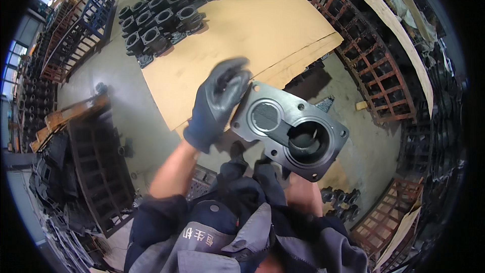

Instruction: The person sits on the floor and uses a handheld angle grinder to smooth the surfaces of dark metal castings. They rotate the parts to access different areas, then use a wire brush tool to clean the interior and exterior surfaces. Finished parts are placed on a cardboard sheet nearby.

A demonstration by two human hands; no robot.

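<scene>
A grey flanged metal casting [283,126] is held tilted in front of my body. Its machined face is turned up, with a round recess on the left, a deep round bore on the right, and bolt holes along the edge. My right forearm [304,194] runs up beneath its lower right side; the right hand itself is hidden behind the casting, bearing it. My left hand [221,96], in a dark blue and black coated glove, is beside the casting's left edge. Its fingers are curved and apart from the thumb, slightly blurred, with nothing seen inside them.
A cardboard-covered surface [252,25] lies ahead, with rows of similar dark castings [161,17] at its far left. A rusty metal rack [369,55] stands right, a blue one [83,25] far left. A dark crate [98,167] is at left; several small castings [341,202] lie lower right.
</scene>
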